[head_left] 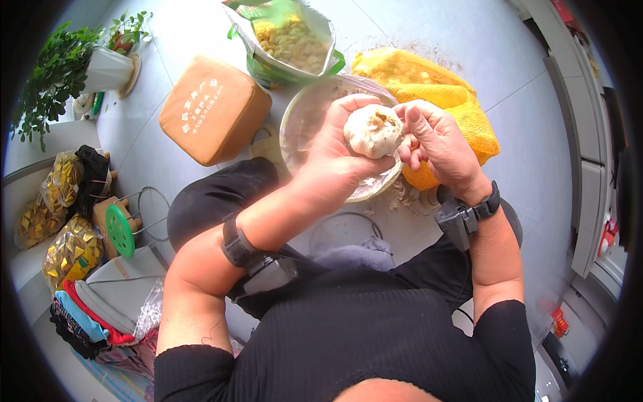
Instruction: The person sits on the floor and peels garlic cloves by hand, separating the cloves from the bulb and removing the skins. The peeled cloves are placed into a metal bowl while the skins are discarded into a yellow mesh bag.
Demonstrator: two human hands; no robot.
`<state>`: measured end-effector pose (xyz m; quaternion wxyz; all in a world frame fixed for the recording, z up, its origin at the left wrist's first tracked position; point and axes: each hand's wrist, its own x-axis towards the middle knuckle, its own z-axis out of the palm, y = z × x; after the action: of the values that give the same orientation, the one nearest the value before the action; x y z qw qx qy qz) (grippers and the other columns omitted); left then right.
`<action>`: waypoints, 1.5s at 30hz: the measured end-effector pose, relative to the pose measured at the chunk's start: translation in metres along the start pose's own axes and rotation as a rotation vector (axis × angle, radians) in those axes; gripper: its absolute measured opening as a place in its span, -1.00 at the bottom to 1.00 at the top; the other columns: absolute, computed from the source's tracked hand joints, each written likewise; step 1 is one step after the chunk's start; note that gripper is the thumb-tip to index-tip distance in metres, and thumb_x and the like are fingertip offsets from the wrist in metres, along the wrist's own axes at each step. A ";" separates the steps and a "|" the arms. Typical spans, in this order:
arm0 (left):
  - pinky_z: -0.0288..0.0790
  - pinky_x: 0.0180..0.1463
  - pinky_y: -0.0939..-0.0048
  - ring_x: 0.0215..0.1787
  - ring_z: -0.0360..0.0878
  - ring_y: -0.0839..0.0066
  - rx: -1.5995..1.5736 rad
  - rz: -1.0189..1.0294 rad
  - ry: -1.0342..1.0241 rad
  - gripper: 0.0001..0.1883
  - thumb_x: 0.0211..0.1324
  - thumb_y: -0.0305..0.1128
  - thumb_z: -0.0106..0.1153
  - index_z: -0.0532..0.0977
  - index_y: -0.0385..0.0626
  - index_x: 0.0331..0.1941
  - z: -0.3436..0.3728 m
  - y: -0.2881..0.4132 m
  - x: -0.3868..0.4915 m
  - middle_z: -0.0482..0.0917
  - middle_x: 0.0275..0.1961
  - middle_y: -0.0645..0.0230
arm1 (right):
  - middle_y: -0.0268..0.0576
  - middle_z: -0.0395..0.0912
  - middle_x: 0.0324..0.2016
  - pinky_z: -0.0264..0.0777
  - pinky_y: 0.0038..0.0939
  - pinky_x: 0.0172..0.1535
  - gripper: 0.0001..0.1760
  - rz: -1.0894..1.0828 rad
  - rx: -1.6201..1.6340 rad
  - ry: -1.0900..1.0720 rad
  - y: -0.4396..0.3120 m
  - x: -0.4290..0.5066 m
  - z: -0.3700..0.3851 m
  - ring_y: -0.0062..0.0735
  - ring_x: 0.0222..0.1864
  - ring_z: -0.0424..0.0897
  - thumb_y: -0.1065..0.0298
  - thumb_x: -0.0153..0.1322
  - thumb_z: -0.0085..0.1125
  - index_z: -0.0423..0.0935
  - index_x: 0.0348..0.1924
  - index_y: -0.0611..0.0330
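A whitish garlic bulb (pixel 374 131) rests in my left hand (pixel 336 145), with the thumb below it and the fingers wrapped behind. Its papery skin looks torn at the top. My right hand (pixel 434 138) is at the bulb's right side, fingers curled and thumb raised. Whether anything is pinched between those fingers is hidden. Beneath both hands stands a round, pale basin (pixel 296 123) with bits of skin inside. Right of the basin lies a yellow mesh sack (pixel 452 100), its contents partly showing through the weave.
Behind the basin stands an open bag of loose cloves (pixel 296 45). A tan cushioned stool (pixel 208 108) bearing writing is at left. Skin scraps (pixel 399 198) litter the tiled floor. Farther left are a green-topped stool (pixel 119 230) and a potted plant (pixel 105 70); cabinets (pixel 585 151) line the right.
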<state>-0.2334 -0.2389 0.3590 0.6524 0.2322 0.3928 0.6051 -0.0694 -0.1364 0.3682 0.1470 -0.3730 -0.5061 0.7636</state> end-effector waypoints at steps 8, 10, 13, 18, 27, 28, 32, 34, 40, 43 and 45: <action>0.50 0.01 0.43 0.01 0.54 0.46 0.701 0.300 0.048 -0.39 0.19 -0.46 0.26 0.14 -0.16 0.23 0.011 -0.015 0.003 0.48 -0.03 0.18 | -0.36 0.56 -0.23 0.44 -0.63 -0.17 -0.65 -0.090 0.095 0.017 0.009 -0.001 0.011 -0.74 -0.22 0.47 0.26 0.51 0.10 0.48 0.05 0.33; 0.51 -0.05 0.43 -0.08 0.57 0.45 0.694 0.233 -0.003 -0.39 0.23 -0.37 0.25 0.13 -0.18 0.23 0.009 -0.012 0.008 0.50 -0.07 0.17 | -0.34 0.56 -0.22 0.45 -0.61 -0.14 -0.65 -0.116 0.033 0.014 0.009 -0.003 0.006 -0.72 -0.21 0.48 0.30 0.50 0.12 0.46 0.07 0.34; 0.52 -0.20 0.51 -0.23 0.58 0.52 0.475 0.049 -0.028 -0.46 0.30 -0.33 0.17 0.14 -0.18 0.22 0.008 -0.006 0.011 0.52 -0.11 0.21 | -0.28 0.55 -0.12 0.46 -0.54 -0.02 -0.62 -0.143 0.016 -0.032 0.009 -0.008 0.002 -0.65 -0.10 0.50 0.43 0.47 0.13 0.40 0.13 0.37; 0.51 -0.31 0.58 -0.29 0.57 0.60 0.218 -0.004 0.011 -0.51 0.33 -0.39 0.12 0.14 -0.18 0.21 0.011 -0.004 0.009 0.52 -0.10 0.24 | -0.23 0.53 -0.02 0.45 -0.51 0.05 -0.59 -0.195 0.037 -0.034 0.007 -0.012 0.008 -0.59 -0.01 0.49 0.51 0.45 0.11 0.38 0.16 0.40; 0.57 -0.07 0.42 -0.02 0.57 0.44 -0.239 -0.193 -0.027 -0.51 0.31 -0.45 0.10 0.15 -0.13 0.23 0.004 0.001 0.010 0.47 0.08 0.23 | -0.24 0.57 -0.06 0.45 -0.55 0.03 -0.60 -0.240 -0.079 0.072 0.004 -0.011 0.005 -0.62 -0.05 0.51 0.53 0.44 0.05 0.41 0.14 0.46; 0.57 -0.03 0.40 0.01 0.57 0.42 -0.244 -0.192 -0.026 -0.50 0.30 -0.46 0.10 0.15 -0.12 0.24 0.004 0.001 0.009 0.47 0.09 0.22 | -0.25 0.57 -0.06 0.45 -0.56 0.02 -0.61 -0.254 -0.087 0.074 0.005 -0.010 0.005 -0.63 -0.06 0.52 0.51 0.45 0.05 0.42 0.13 0.44; 0.56 0.01 0.38 0.05 0.54 0.40 -0.282 -0.215 -0.039 -0.48 0.29 -0.48 0.10 0.14 -0.12 0.26 0.004 0.002 0.009 0.44 0.13 0.21 | -0.28 0.58 -0.10 0.45 -0.60 -0.03 -0.64 -0.219 -0.062 0.069 0.006 -0.010 0.005 -0.67 -0.11 0.52 0.45 0.48 0.05 0.46 0.12 0.37; 0.56 0.02 0.36 0.04 0.54 0.39 -0.304 -0.232 -0.034 -0.47 0.29 -0.48 0.10 0.13 -0.12 0.26 0.003 0.003 0.010 0.43 0.14 0.20 | -0.30 0.59 -0.14 0.45 -0.61 -0.07 -0.66 -0.178 -0.020 0.057 0.003 -0.011 0.003 -0.69 -0.15 0.52 0.40 0.49 0.06 0.48 0.09 0.34; 0.43 0.21 0.32 0.18 0.48 0.42 -0.215 -0.209 -0.011 -0.48 0.22 -0.49 0.18 0.22 -0.04 0.21 0.001 0.002 0.008 0.46 0.16 0.30 | -0.31 0.61 -0.23 0.45 -0.57 -0.15 -0.67 -0.112 -0.072 -0.020 -0.002 -0.005 0.004 -0.66 -0.23 0.53 0.24 0.50 0.10 0.53 -0.01 0.31; 0.41 0.19 0.35 0.14 0.48 0.46 -0.142 -0.220 0.013 -0.44 0.18 -0.50 0.20 0.17 -0.03 0.20 0.004 -0.004 0.005 0.46 0.11 0.31 | -0.24 0.61 -0.28 0.45 -0.50 -0.16 -0.64 -0.091 -0.277 0.006 0.006 0.000 0.009 -0.56 -0.25 0.56 0.17 0.49 0.12 0.53 -0.01 0.29; 0.38 0.06 0.47 0.02 0.45 0.59 -0.106 -0.204 0.013 -0.48 0.21 -0.44 0.18 0.17 -0.02 0.18 0.003 -0.005 0.002 0.46 0.07 0.35 | -0.16 0.61 -0.31 0.46 -0.45 -0.16 -0.62 -0.126 -0.432 0.010 0.011 0.003 0.010 -0.46 -0.27 0.58 0.16 0.47 0.13 0.52 0.00 0.27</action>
<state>-0.2280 -0.2368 0.3559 0.7195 0.1523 0.3857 0.5571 -0.0764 -0.1464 0.3592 0.1136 -0.3672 -0.6795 0.6249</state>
